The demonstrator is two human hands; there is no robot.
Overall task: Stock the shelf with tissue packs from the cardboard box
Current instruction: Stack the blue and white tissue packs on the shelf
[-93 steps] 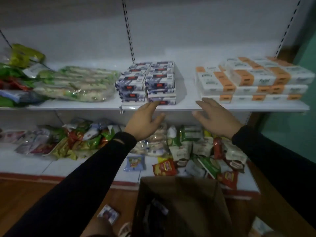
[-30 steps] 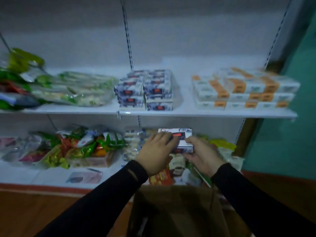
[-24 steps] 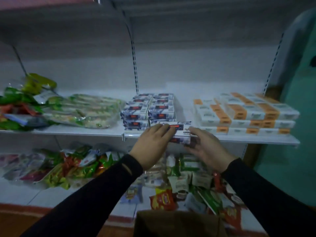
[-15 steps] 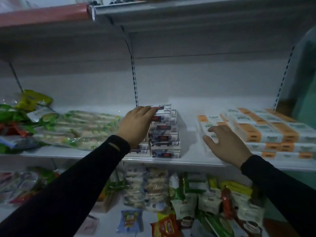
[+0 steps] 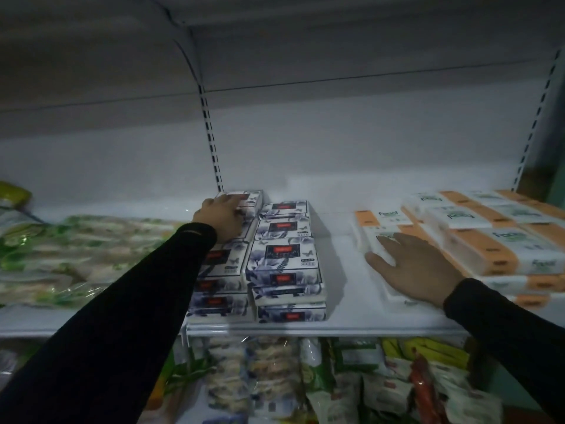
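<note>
On the white shelf (image 5: 345, 319) stand stacks of blue-and-white tissue packs (image 5: 282, 261) with red labels, in two columns. My left hand (image 5: 221, 218) reaches to the back of the left column and grips the topmost tissue pack (image 5: 249, 198) there, which sits higher than its neighbours. My right hand (image 5: 415, 267) lies flat, fingers spread, on the orange-and-white tissue packs (image 5: 483, 237) at the right, holding nothing. The cardboard box is out of view.
Green-wrapped packages (image 5: 73, 255) fill the shelf's left side. Below, a lower shelf holds several snack bags (image 5: 367, 381). A slotted upright (image 5: 211, 142) runs up the back wall behind the stacks. Another shelf overhangs above. Bare shelf lies between the two tissue groups.
Both hands lifted one blue-and-white pack up from below to the shelf. My left hand carried it to the back of the left column; my right hand let go and settled on the orange packs.
</note>
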